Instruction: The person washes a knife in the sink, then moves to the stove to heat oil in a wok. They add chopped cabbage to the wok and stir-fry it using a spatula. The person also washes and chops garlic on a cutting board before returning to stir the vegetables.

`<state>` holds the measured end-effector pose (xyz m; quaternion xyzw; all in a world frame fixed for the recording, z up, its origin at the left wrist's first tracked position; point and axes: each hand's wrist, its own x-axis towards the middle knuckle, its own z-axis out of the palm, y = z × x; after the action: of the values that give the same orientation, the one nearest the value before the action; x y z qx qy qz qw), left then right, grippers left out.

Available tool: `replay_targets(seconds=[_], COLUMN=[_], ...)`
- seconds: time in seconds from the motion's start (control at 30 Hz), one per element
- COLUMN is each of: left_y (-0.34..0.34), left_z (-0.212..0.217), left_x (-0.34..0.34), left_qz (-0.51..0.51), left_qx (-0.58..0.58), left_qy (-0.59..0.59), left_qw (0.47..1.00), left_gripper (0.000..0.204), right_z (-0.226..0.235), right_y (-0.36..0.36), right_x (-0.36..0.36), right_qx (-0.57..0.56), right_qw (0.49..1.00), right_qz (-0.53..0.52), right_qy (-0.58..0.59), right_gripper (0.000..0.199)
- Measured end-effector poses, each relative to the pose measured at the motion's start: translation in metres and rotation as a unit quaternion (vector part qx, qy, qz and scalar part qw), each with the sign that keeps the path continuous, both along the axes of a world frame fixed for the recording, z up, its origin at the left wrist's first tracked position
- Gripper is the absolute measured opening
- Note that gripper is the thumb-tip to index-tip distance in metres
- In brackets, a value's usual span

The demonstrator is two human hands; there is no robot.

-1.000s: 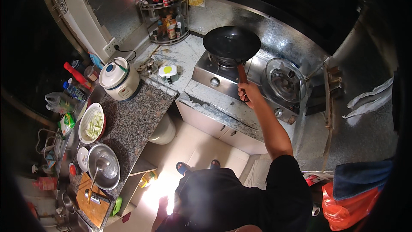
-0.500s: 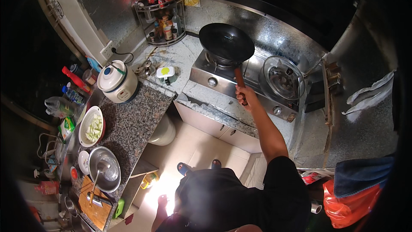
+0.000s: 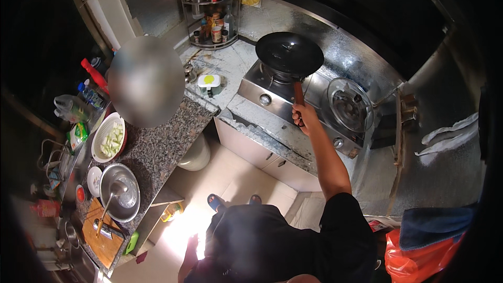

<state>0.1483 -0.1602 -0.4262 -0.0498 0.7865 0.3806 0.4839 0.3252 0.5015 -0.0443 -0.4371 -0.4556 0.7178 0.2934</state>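
A black wok (image 3: 290, 52) rests on or just above the left burner of a steel gas stove (image 3: 251, 90); which of the two I cannot tell. My right hand (image 3: 306, 117) is closed around its brown handle (image 3: 298, 93), arm stretched forward. Some shiny spots show inside the wok. To its right, a glass lid (image 3: 350, 106) lies over the other burner. My left hand (image 3: 193, 245) hangs low beside my body, near a bright glare on the floor. The glare washes out its fingers.
On the granite counter (image 3: 173, 126) stand a basket of cut pale-green vegetable (image 3: 94, 147), a steel bowl (image 3: 135, 199) with a ladle (image 3: 107, 207), and a wooden board (image 3: 99, 249). A corner rack (image 3: 186, 15) holds bottles. A white box (image 3: 209, 85) sits left of the stove.
The whole view has shifted: stove and wok appear slightly farther right, the bowl and board farther left. A round blur now covers the rice cooker. My right hand keeps its hold on the wok's handle.
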Motion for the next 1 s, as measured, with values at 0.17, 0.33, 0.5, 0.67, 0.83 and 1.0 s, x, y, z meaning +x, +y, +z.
replay_targets(seconds=[0.17,0.33,0.5,0.67,0.83,1.0], left_y=[0.01,0.039,0.059,-0.026,-0.058,-0.089], left_z=[0.023,0.097,0.162,0.087,0.092,0.08], left_x=[0.007,0.025,0.055,0.118,0.102,0.073], left_qz=[0.019,0.026,0.094,0.156,0.106,0.252], left_qx=[0.004,-0.011,-0.029,-0.099,-0.165,-0.034], left_qy=[0.027,0.096,0.086,0.118,0.081,0.089], left_qw=[0.999,0.995,0.991,0.976,0.977,0.963], left_gripper=[0.029,0.037,0.046,0.034,0.035,0.038], right_z=[-0.025,0.01,-0.024,-0.129,-0.218,-0.177], right_y=[0.005,-0.004,0.017,0.003,-0.12,-0.307], right_x=[0.004,0.009,0.052,0.06,0.035,-0.072], right_qx=[-0.028,-0.081,-0.163,-0.17,-0.264,-0.162], right_qw=[0.997,0.993,0.946,0.915,0.93,0.928], right_qz=[0.026,-0.039,-0.005,0.132,0.224,0.247], right_qy=[0.07,0.078,0.28,0.34,0.12,-0.226], right_gripper=[0.012,0.019,0.064,0.048,0.031,0.028])
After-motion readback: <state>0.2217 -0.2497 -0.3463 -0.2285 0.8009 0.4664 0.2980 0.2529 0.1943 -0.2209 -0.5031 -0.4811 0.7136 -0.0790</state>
